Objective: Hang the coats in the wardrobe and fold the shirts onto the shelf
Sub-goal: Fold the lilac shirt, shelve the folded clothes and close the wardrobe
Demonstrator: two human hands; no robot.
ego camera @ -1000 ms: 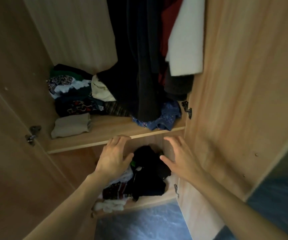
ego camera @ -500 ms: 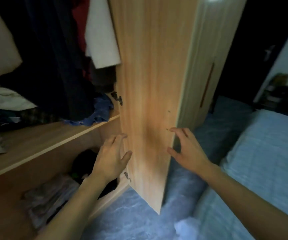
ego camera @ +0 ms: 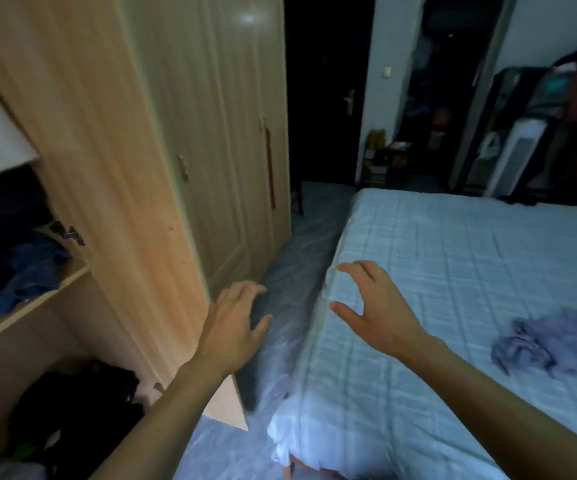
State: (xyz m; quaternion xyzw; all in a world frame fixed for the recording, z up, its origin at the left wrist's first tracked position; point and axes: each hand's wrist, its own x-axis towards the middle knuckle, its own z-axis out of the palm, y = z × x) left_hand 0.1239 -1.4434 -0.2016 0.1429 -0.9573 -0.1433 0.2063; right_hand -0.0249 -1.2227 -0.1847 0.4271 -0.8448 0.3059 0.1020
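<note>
While both arms stretch forward, the left hand (ego camera: pixel 235 317) hovers just beside the lower edge of the open wardrobe door (ego camera: pixel 107 168), fingers (ego camera: pixel 245 289) spread wide, holding nothing. The right hand (ego camera: pixel 373 313) hangs over the wardrobe-side edge of the bed (ego camera: pixel 453 254), fingers loosely spread, thumb out, nothing in them either. Down left, dark clothes (ego camera: pixel 72 410) lie heaped in the wardrobe's bottom, and above them a blue garment (ego camera: pixel 34 271) sits on the shelf (ego camera: pixel 30 308). Out toward the bed's right side lies a crumpled lilac garment (ego camera: pixel 550 344), well apart from both hands. Beyond, closed wardrobe doors (ego camera: pixel 224 133) and a dark doorway (ego camera: pixel 325 98).
</note>
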